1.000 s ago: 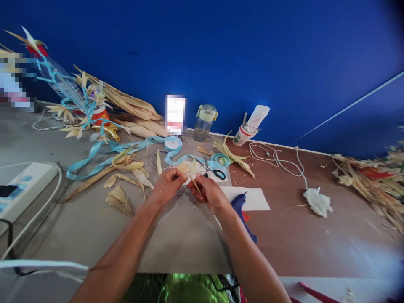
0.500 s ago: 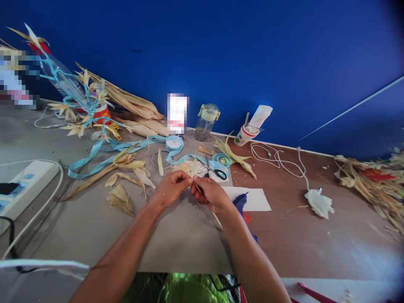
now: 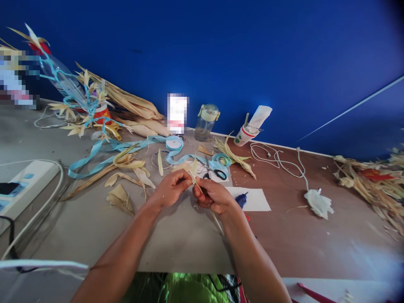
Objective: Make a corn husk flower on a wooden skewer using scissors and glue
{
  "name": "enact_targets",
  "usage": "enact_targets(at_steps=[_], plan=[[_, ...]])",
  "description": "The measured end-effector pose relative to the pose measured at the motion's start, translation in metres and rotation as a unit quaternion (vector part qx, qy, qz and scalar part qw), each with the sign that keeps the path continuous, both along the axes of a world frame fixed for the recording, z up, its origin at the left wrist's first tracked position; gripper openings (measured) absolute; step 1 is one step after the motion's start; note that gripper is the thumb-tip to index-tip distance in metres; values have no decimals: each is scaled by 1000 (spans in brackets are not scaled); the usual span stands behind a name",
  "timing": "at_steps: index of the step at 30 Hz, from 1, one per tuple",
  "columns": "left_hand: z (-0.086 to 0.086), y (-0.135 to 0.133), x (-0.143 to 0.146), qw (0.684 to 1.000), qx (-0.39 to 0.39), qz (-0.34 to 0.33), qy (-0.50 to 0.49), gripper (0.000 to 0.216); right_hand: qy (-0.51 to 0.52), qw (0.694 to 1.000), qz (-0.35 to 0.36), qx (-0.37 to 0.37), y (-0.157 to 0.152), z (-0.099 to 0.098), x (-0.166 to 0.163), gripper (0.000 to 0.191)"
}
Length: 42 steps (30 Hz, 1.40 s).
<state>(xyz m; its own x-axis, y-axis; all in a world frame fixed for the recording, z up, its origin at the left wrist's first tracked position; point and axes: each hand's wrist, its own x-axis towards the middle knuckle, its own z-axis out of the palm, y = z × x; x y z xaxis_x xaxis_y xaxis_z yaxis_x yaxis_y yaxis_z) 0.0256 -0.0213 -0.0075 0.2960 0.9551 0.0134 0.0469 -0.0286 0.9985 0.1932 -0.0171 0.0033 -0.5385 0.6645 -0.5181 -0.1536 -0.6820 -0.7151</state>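
Over the middle of the table, a small pale piece of corn husk (image 3: 194, 167) points upward between my hands. My left hand (image 3: 172, 188) pinches it at its lower end with thumb and index finger. On the other side, my right hand (image 3: 213, 195) is closed around its base, fingers curled. A thin pale strip (image 3: 218, 224) shows below my right hand; whether it joins the husk is hidden. Just beyond my right hand lie black-handled scissors (image 3: 220, 174) on white paper. A blue glue gun (image 3: 241, 199) is partly covered by my right forearm.
Light-blue ribbon (image 3: 91, 162) and loose husks (image 3: 121, 200) lie to the left, near a white power strip (image 3: 30, 185). Along the blue wall stand a glass jar (image 3: 204, 126) and a paper cup (image 3: 245, 135). A white cable (image 3: 285, 166) crosses the right side.
My right hand has turned and shifted slightly right, and more of the husk shows between the hands. My forearm covers more of the glue gun. My left hand is nearly unchanged.
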Motion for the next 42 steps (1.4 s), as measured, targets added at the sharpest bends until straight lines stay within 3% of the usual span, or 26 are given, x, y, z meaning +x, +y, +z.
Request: enact_targets(at_steps=[12,16,19,21,26,35,42], plan=[[-1,4,-4,1000,3,21,12,18,54,999,-6,1,1,9,20,41],[-3,8,-9,993,-31,113,-27,21,71,993,-94,12,6,14,36,40],[-3,9,-8,987,-52,138,-57,24,-2,987,-157,16,5,12,28,41],[-2,7,-4,988,-58,130,-65,26,-36,991,-125,9,1,9,15,47],[3,3,5,986,-74,138,-53,27,-91,986,-110,83,-8,5,-12,47],[-4,1,10,990,-63,125,-25,24,-151,973,-110,132,-3,0,-19,51],[-2,1,8,997,-24,74,-20,24,-86,995,-42,24,0,5,-12,49]])
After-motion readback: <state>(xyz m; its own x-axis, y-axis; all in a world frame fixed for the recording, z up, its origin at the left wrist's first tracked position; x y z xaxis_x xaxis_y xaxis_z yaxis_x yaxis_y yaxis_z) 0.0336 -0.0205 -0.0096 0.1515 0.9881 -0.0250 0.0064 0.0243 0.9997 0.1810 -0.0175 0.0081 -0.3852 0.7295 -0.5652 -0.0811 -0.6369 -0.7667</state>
